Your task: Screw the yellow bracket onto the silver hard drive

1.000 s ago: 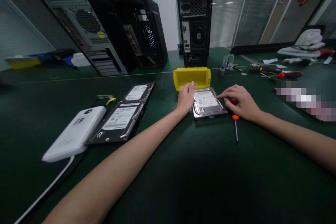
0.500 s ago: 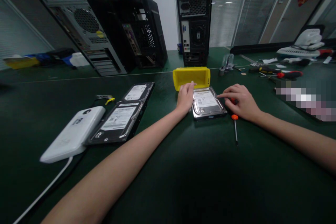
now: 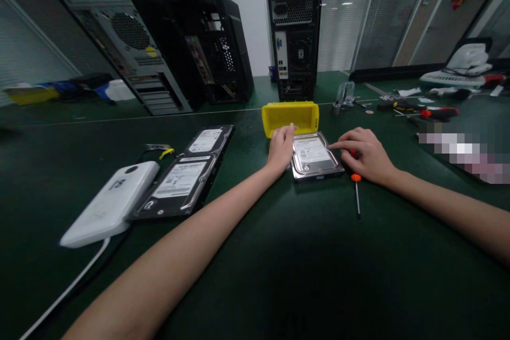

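A hard drive (image 3: 314, 156) lies label up on the green table, in front of a yellow bin (image 3: 290, 117). My left hand (image 3: 282, 146) rests against the drive's left edge, its fingers close together and pointing at the bin. On the other side, my right hand (image 3: 366, 154) reaches its index finger to the drive's right edge. The same hand's other fingers are curled round the red handle of a screwdriver (image 3: 357, 196), whose shaft points toward me. Most of that handle is hidden under the palm.
Two more hard drives (image 3: 183, 180) lie to the left beside a white cabled box (image 3: 113, 202). Computer cases (image 3: 295, 37) stand at the back. Red-handled tools (image 3: 440, 112) and a clear plastic piece (image 3: 346, 94) lie at the back right.
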`<state>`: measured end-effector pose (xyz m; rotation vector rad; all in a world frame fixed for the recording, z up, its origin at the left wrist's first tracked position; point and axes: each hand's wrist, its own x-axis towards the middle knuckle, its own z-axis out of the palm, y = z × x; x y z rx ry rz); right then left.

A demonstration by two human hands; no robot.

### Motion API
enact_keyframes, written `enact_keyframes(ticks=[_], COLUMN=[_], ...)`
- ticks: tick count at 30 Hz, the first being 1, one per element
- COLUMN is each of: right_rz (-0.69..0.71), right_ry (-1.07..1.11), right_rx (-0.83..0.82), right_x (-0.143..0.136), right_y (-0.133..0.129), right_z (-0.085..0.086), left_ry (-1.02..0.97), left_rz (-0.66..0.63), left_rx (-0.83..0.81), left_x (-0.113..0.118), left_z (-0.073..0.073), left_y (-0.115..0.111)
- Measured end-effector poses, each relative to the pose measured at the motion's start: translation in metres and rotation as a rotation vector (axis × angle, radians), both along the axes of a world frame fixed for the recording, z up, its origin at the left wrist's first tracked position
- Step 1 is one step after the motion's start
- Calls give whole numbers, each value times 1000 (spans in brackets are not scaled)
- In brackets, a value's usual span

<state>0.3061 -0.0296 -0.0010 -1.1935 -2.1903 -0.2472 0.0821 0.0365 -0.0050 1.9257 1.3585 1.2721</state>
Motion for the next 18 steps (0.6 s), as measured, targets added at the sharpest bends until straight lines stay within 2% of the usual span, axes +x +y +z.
enact_keyframes(ticks=[18], right_rz=[4], right_ry=[5], right_rx=[-2], right_x=[-1], right_y=[-1], right_z=[2], left_ry=[12], left_rz=[-4], left_rx=[4], left_x=[-1], left_z=[0], left_y=[0])
